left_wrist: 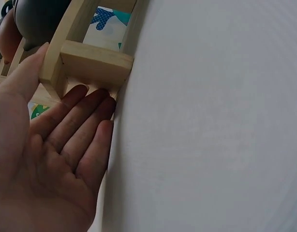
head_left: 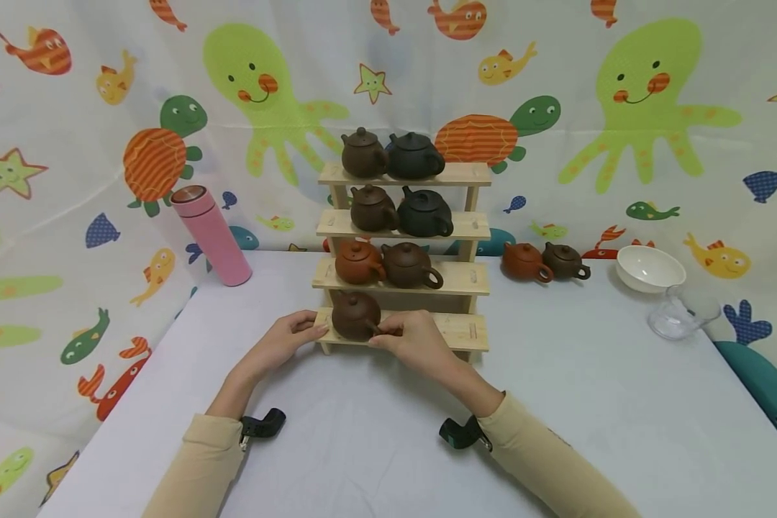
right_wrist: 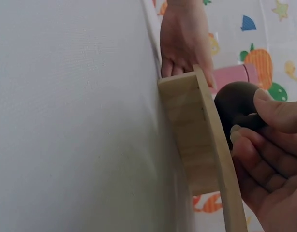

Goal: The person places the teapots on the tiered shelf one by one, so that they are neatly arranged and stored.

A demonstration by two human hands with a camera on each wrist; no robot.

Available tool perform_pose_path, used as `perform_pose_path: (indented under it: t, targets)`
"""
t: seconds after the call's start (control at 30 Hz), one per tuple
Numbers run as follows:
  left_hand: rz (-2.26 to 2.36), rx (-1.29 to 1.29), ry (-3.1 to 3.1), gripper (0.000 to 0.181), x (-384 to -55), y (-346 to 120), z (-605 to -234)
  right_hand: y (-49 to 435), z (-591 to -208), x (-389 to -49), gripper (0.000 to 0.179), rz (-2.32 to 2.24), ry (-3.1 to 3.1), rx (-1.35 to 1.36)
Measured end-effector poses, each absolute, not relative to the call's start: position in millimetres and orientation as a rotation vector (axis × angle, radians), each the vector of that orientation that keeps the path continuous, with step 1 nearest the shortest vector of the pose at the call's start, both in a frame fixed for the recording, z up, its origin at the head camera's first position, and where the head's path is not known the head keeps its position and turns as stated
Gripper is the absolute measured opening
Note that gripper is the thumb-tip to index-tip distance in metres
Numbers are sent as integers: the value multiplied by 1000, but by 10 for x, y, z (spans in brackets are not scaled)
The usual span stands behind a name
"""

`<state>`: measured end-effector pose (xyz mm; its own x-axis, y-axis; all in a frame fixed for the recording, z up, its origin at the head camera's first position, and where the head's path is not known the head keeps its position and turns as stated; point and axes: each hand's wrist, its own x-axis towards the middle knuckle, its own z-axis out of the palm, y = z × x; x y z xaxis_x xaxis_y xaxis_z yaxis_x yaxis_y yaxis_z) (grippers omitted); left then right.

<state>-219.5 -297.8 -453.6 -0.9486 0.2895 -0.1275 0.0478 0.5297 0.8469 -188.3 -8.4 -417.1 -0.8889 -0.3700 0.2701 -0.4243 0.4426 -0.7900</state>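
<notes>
A dark brown teapot (head_left: 355,314) sits at the left of the bottom tier of a wooden stepped shelf (head_left: 450,331). My right hand (head_left: 421,345) pinches its handle between thumb and fingers; the right wrist view shows the teapot (right_wrist: 235,99) close up. With my left hand (head_left: 285,345) I hold the shelf's left end. In the left wrist view the thumb lies on the wooden board (left_wrist: 54,67) and the fingers reach beneath it. On the tier above stand an orange-brown teapot (head_left: 356,261) and a brown teapot (head_left: 408,265).
Brown teapots (head_left: 361,153) and black teapots (head_left: 416,156) fill the upper tiers' left side. To the right stand a reddish teapot (head_left: 523,261), a small dark teapot (head_left: 563,260), a white bowl (head_left: 650,269) and a glass pitcher (head_left: 676,316). A pink flask (head_left: 214,237) stands back left.
</notes>
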Motion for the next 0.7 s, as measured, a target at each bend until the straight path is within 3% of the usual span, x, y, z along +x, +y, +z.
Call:
perform_pose_path:
  t: [0.2,0.7]
  targets:
    - [1380,293,2521,57,-2186,-2978,-4532,-50,-4152,-1870,4,1452,-2652,739]
    - [1392,278,2513,58,-2185,-2971,-4527,108,-3961,-1849,9,1403,-2638,766]
